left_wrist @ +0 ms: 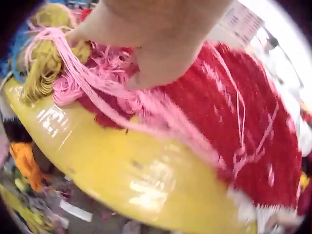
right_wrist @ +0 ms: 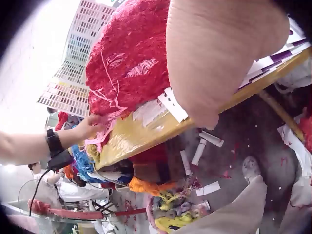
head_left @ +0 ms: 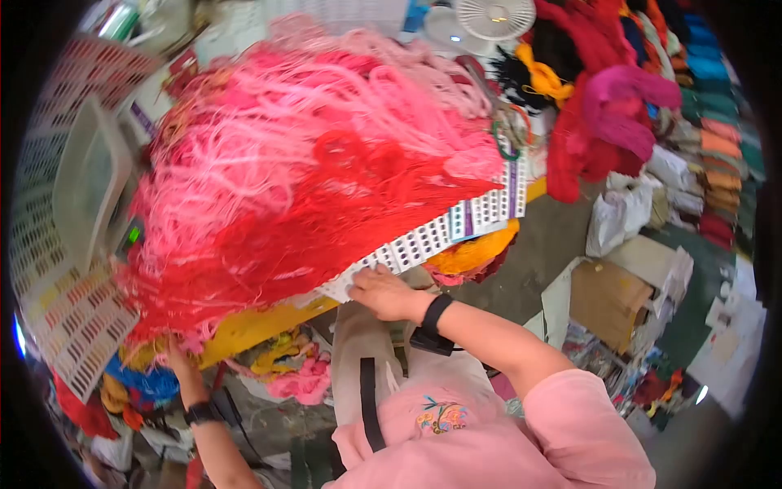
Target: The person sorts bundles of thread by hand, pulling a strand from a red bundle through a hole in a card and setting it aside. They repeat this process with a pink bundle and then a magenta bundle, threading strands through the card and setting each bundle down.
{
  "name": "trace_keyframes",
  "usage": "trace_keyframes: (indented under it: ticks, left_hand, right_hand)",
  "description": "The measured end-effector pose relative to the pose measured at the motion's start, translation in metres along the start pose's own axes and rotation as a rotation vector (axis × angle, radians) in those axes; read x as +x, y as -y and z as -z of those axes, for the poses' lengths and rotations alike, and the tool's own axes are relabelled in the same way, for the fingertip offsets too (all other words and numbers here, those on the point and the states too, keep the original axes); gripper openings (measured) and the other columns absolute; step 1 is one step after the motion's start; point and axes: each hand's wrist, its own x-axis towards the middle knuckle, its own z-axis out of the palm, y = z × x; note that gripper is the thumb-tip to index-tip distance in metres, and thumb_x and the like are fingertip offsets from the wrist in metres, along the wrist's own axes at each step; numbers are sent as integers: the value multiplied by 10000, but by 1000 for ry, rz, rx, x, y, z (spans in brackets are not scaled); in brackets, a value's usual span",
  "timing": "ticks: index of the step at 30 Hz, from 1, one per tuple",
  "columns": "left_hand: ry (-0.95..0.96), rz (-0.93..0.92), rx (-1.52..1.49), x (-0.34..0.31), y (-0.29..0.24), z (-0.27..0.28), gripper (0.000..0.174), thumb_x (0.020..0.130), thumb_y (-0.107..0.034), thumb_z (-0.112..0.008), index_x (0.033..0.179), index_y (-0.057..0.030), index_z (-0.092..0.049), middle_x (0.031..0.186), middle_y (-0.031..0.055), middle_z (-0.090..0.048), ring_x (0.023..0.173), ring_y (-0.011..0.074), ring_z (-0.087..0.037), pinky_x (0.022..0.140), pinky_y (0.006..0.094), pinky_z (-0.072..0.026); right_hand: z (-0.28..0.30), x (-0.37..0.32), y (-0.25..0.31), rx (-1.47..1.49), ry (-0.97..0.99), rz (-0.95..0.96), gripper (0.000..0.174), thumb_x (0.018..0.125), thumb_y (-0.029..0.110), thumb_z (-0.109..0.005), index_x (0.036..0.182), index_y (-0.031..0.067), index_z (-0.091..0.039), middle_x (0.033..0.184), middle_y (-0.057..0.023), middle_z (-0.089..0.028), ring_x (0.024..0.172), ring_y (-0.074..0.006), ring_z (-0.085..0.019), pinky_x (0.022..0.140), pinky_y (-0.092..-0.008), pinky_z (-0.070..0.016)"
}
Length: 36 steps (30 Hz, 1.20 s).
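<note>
A big heap of pink yarn (head_left: 350,98) and red yarn (head_left: 326,204) covers the table. At the table's near left corner my left hand (head_left: 179,359) is at a clump of pink yarn (left_wrist: 109,68), thumb on one side and fingers on the other. Loose pink strands hang beside it over the yellow table edge (left_wrist: 131,165), next to a mustard skein (left_wrist: 44,73). My right hand (head_left: 381,292) rests at the near edge, fingers relaxed on white cards (head_left: 419,244) with rows of dark dots. In the right wrist view the right hand's fingertips are hidden.
Printed sample sheets (head_left: 81,326) and a pale plastic tray (head_left: 94,183) lie at the left. Scissors (head_left: 505,134) lie at the heap's right end, near a small white fan (head_left: 495,16). Magenta skeins (head_left: 627,106) pile up at the back right. Cardboard boxes (head_left: 607,297) stand on the floor.
</note>
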Motion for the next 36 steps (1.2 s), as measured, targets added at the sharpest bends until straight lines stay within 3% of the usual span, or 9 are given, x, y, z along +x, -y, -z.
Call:
trace_keyframes:
  ticks: [2, 4, 6, 8, 15, 17, 23, 32, 36]
  left_hand:
    - [-104, 179, -155, -70, -26, -61, 548, 761, -383, -513, 1192, -91, -341, 1146, 130, -416, 1069, 221, -383, 924, 366, -273]
    - [97, -84, -289, -25, 21, -76, 547, 797, -395, -452, 1213, -77, -293, 1196, 116, -374, 1090, 213, -357, 934, 350, -247]
    - [-86, -294, -135, 14, 26, -99, 363, 814, -335, -401, 1093, -104, -412, 986, 47, -523, 872, 153, -496, 710, 321, -412]
    - [-165, -94, 65, 7, -18, -115, 379, 783, -307, -416, 1086, -79, -413, 963, 60, -525, 803, 158, -515, 615, 342, -436]
    - [45, -226, 135, -12, -44, -79, 386, 775, -190, -490, 1110, -15, -412, 938, 59, -512, 756, 158, -486, 638, 266, -410]
    - [-458, -619, 117, -33, -22, -87, 301, 773, -164, -543, 1013, -12, -441, 872, 45, -505, 743, 135, -466, 664, 251, -391]
    - [273, -12, 103, -173, 57, -196, 161, 766, -163, -558, 878, -52, -528, 741, 5, -534, 620, 79, -489, 513, 186, -379]
    - [435, 102, 22, -180, 53, -232, 165, 722, -86, -604, 821, 43, -576, 775, 31, -588, 683, 73, -512, 580, 198, -401]
    - [329, 108, 409, -171, 47, -222, 160, 713, -124, -617, 748, 24, -568, 706, 39, -572, 633, 76, -484, 562, 226, -393]
  right_hand:
    - [4, -5, 0, -17, -3, -18, 350, 568, 55, -565, 913, 78, -507, 930, -89, -459, 948, -232, -413, 765, -353, -303]
    - [0, -2, 3, -31, -62, 20, 323, 582, 48, -549, 901, 75, -510, 922, -87, -457, 924, -231, -412, 756, -341, -300]
    - [-3, -3, 4, -10, -68, 22, 318, 588, 43, -539, 902, 72, -509, 920, -87, -458, 921, -232, -413, 755, -336, -299]
    - [-10, 0, 6, 14, -92, 27, 290, 599, 29, -514, 887, 66, -515, 910, -89, -459, 907, -234, -417, 751, -327, -299]
    - [-20, 3, 12, 60, -130, 135, 231, 586, 41, -534, 815, 71, -533, 883, -86, -462, 890, -235, -422, 755, -331, -309]
    - [-15, -3, 14, 24, -116, 162, 217, 598, 56, -529, 813, 77, -525, 871, -78, -463, 867, -225, -433, 758, -333, -315]
    - [-15, -4, 1, -214, -374, 73, 136, 673, 114, -460, 800, 103, -508, 816, -36, -468, 815, -187, -451, 761, -316, -326]
    - [5, -8, -29, -323, -334, 147, 109, 684, 134, -448, 776, 120, -506, 781, -17, -471, 807, -168, -456, 783, -322, -321]
    - [8, -8, -32, -266, -326, 108, 137, 663, 98, -462, 789, 110, -516, 823, -35, -478, 838, -187, -450, 769, -325, -317]
